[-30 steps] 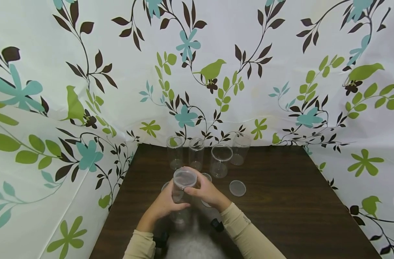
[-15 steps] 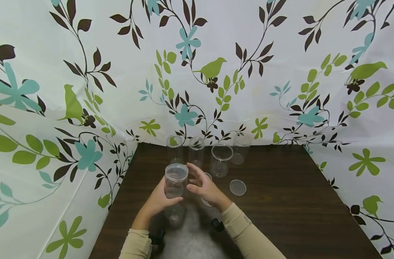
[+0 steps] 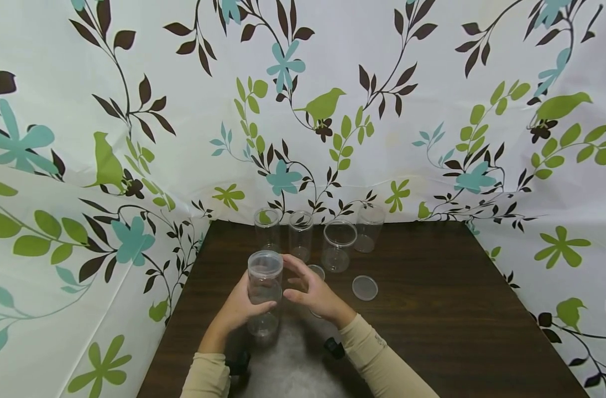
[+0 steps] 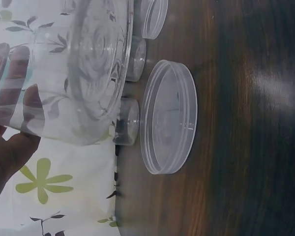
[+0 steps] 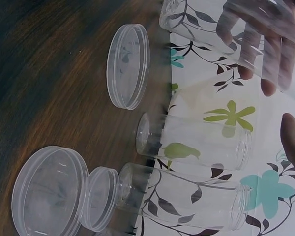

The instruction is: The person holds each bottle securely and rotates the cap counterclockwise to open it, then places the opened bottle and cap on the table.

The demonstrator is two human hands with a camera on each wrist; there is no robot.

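In the head view my left hand [image 3: 237, 305] grips a tall clear jar [image 3: 264, 290] round its side, thumb across the front. A translucent lid [image 3: 265, 263] sits on top of this jar. To the right, my right hand [image 3: 313, 292] is loosely bent, its fingertips close to the lid's right edge; I cannot tell whether they touch. The left wrist view looks at the jar's base [image 4: 96, 59] from below, raised off the table. Through the jar wall in the right wrist view, the left hand's fingers [image 5: 268, 51] show, with a right-hand digit [image 5: 291, 140] apart from the jar.
Several clear jars stand along the table's back edge, among them a wide-rimmed jar [image 3: 338, 254]. A loose lid [image 3: 365, 288] lies on the dark wood table [image 3: 432, 309]. More lids lie behind the right hand, including a large lid [image 5: 49, 191] and a small lid [image 5: 101, 199].
The left hand has carried the lidded jar leftward. The right hand has let go of it, its fingers loosening and staying close by.
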